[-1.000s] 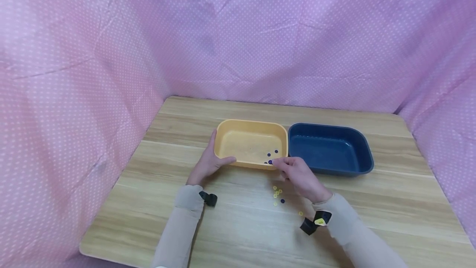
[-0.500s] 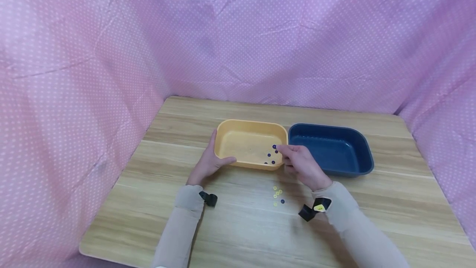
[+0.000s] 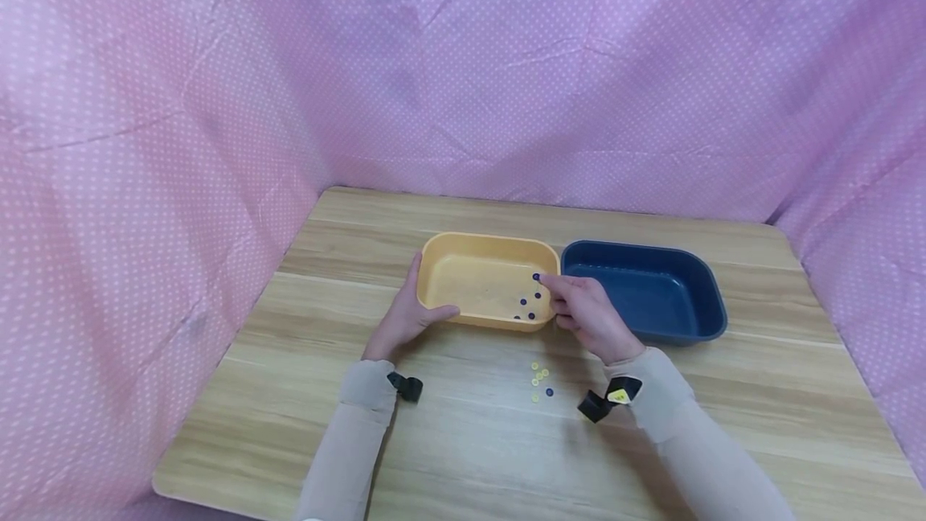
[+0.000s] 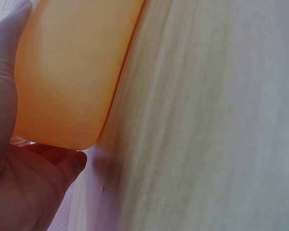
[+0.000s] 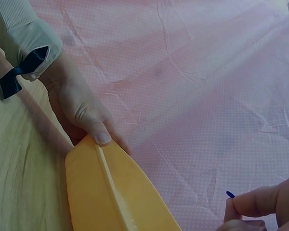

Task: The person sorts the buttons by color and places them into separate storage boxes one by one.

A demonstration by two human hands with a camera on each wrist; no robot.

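Note:
My left hand [image 3: 407, 313] grips the yellow bin [image 3: 489, 243] at its near left corner. Its thumb lies over the rim, and the fingers wrap the outer wall. Above the bin's right end, my right hand [image 3: 587, 316] pinches a small dark blue button [image 5: 230, 194] between thumb and fingertip, edge-on in the right wrist view. Several dark blue buttons [image 3: 524, 301] lie inside the bin at its near right. On the table in front, several yellow buttons [image 3: 538, 376] lie close together beside a single dark blue button [image 3: 550, 392].
A dark blue bin [image 3: 644, 292] stands immediately right of the yellow one, partly behind my right hand. Both rest on a wood-grain table [image 3: 463, 432]. Pink dotted cloth [image 3: 463, 87] hangs behind the table and along its sides.
My right hand has risen from the bin's near right rim and moved farther back, with a blue button at its fingertips. A loose yellow button has become hidden behind the right wrist camera. My left hand stays put.

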